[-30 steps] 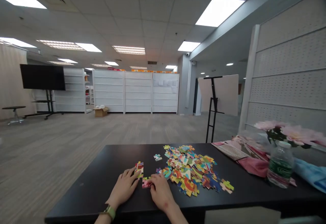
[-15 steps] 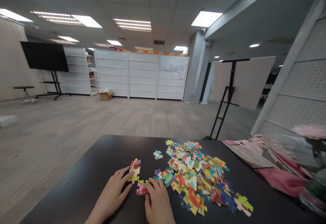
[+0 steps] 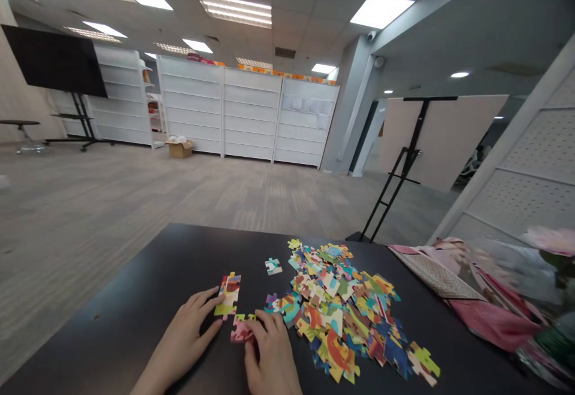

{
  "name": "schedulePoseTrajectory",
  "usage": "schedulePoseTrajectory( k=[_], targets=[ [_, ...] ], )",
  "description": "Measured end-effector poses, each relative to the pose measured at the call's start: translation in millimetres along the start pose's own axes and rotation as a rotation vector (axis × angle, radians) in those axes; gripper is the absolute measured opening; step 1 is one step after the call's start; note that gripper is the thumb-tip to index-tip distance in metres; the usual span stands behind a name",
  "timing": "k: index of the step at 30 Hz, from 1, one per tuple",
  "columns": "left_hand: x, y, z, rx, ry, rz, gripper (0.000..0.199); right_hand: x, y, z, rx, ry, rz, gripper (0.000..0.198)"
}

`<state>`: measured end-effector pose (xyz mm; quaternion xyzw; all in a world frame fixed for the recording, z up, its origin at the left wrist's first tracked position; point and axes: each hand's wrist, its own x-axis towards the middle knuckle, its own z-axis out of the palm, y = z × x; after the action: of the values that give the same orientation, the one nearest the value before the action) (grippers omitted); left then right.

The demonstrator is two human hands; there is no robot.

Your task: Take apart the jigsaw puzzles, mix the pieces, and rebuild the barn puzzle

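My left hand (image 3: 188, 329) lies on the dark table with its thumb and fingers apart. Its fingertips touch the left side of a small strip of joined puzzle pieces (image 3: 230, 290), yellow-green at the bottom and red and purple at the top. My right hand (image 3: 272, 350) has its fingers bent over pink and green puzzle pieces (image 3: 239, 328), with the thumb at their lower right edge. These pieces sit just below and right of the strip, at its corner; whether the two interlock I cannot tell. The right fingers cover part of the pink pieces.
A wide heap of loose puzzle pieces (image 3: 336, 305) spreads right of my hands. One white and blue piece (image 3: 273, 266) lies apart, above them. At the right edge are a pink cloth bag (image 3: 489, 317) and a green-labelled bottle (image 3: 552, 347). An easel (image 3: 395, 185) stands beyond the table.
The camera view has tilted and shifted slightly, so the table and hands appear farther left. Both hands keep nearly the same hold and place beside the puzzle pieces.
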<state>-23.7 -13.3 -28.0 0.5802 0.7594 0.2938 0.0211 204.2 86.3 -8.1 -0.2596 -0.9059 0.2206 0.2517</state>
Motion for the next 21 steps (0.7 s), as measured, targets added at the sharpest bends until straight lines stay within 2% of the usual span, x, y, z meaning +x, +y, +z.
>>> schedulePoseTrajectory(
  k=[11, 17, 21],
  targets=[
    [-3.9, 6.8, -3.6, -0.115, 0.033, -0.029, 0.037, -2.8, 15.1, 9.8, -0.046, 0.036, -0.07, 0.041],
    [-2.8, 9.6, -7.2, -0.17, 0.046, -0.063, 0.035, 3.4, 40.3, 30.8, -0.049, 0.078, -0.118, 0.036],
    [-0.4, 8.1, -10.8, -0.287, 0.057, -0.074, 0.034, 7.7, 52.4, 41.3, -0.096, 0.133, -0.123, 0.033]
  ],
)
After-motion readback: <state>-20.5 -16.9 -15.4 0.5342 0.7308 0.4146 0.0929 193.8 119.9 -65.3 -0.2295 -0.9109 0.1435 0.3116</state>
